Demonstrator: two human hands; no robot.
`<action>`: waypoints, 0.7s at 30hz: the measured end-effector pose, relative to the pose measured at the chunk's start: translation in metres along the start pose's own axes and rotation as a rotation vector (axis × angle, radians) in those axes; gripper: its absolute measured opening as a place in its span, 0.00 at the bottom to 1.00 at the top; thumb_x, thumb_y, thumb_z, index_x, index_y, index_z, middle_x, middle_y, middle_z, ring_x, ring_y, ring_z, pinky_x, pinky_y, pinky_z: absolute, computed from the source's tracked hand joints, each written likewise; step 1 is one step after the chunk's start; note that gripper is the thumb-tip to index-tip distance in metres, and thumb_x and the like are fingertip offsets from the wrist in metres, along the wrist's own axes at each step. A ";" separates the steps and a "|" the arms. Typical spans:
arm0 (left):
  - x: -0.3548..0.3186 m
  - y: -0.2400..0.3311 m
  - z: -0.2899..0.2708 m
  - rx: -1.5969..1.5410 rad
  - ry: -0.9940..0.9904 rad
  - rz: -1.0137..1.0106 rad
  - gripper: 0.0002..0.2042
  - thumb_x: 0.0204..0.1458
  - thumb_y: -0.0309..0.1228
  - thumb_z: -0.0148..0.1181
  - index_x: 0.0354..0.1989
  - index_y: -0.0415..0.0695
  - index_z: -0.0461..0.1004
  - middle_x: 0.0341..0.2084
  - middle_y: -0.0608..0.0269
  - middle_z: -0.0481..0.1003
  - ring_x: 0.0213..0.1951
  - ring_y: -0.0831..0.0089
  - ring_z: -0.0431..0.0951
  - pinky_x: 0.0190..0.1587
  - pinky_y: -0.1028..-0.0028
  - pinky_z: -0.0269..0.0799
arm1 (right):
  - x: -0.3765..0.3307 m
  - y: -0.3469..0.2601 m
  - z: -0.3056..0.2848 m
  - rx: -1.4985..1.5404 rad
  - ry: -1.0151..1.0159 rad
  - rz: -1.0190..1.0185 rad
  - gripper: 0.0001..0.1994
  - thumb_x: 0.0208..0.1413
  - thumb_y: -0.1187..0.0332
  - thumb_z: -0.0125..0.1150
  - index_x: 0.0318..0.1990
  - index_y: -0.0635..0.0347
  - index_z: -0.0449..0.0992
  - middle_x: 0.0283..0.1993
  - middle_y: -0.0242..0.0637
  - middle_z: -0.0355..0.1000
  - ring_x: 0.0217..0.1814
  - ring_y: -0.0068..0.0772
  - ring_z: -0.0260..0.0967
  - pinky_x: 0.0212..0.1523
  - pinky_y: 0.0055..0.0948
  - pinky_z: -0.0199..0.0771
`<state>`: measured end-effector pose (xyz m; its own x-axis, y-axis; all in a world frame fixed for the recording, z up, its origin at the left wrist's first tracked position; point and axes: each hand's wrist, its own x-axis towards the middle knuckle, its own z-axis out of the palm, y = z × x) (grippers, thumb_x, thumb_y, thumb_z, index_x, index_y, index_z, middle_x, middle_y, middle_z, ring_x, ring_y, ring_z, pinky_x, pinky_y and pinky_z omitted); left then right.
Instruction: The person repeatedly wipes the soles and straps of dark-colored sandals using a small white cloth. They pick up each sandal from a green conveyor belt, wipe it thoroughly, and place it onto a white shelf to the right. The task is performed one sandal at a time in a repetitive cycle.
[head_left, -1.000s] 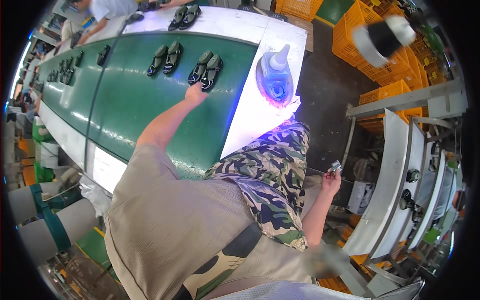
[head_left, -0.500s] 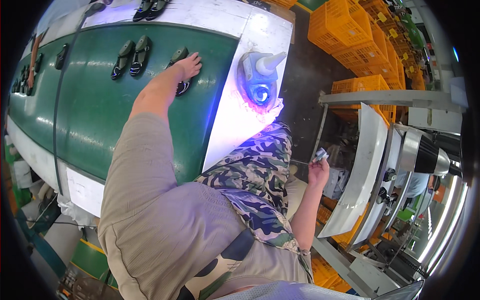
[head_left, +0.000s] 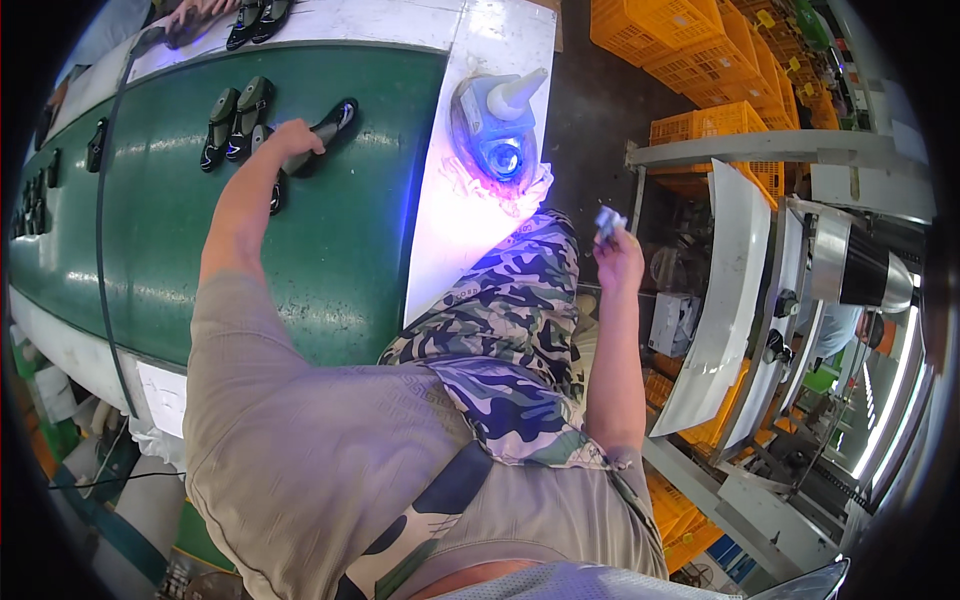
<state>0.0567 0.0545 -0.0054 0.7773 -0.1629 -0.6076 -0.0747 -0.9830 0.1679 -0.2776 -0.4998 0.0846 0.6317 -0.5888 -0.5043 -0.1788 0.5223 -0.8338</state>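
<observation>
Gripping a black shoe (head_left: 341, 115) by its heel end with the left hand (head_left: 297, 140) at the green table (head_left: 335, 260).
The shoe's toe points up and to the right, its long axis slanting away from the left hand's fingers; whether it touches the table I cannot tell. Another shoe (head_left: 276, 198) lies partly hidden beneath that hand, toe toward the person. The right hand (head_left: 621, 262), well apart and to the right of the held shoe, pinches a small greyish object (head_left: 609, 222) in its fingertips.
</observation>
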 end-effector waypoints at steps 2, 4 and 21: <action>-0.020 0.005 0.013 -0.741 -0.177 -0.024 0.28 0.40 0.37 0.68 0.52 0.37 0.74 0.43 0.52 0.80 0.44 0.56 0.81 0.50 0.55 0.75 | -0.001 0.002 0.030 -0.052 -0.026 -0.010 0.06 0.56 0.68 0.64 0.36 0.56 0.72 0.33 0.37 0.76 0.32 0.33 0.74 0.32 0.30 0.68; -0.055 0.014 0.029 -1.287 -0.306 0.053 0.29 0.42 0.37 0.69 0.54 0.38 0.72 0.45 0.56 0.79 0.46 0.58 0.80 0.53 0.54 0.73 | 0.000 0.006 0.054 -0.058 -0.096 -0.010 0.07 0.56 0.69 0.65 0.35 0.56 0.72 0.32 0.36 0.76 0.32 0.32 0.74 0.30 0.29 0.68; -0.226 0.224 0.030 -0.838 0.696 1.237 0.26 0.42 0.25 0.72 0.52 0.35 0.71 0.47 0.51 0.77 0.50 0.61 0.78 0.53 0.67 0.74 | -0.074 -0.029 0.156 -0.200 -0.503 -0.407 0.10 0.45 0.77 0.71 0.32 0.61 0.74 0.29 0.28 0.72 0.31 0.19 0.69 0.36 0.23 0.71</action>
<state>-0.1547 -0.1311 0.1460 0.6375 -0.4699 0.6105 -0.6667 0.0607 0.7429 -0.2011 -0.3753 0.1812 0.9438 -0.3303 -0.0159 0.0417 0.1667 -0.9851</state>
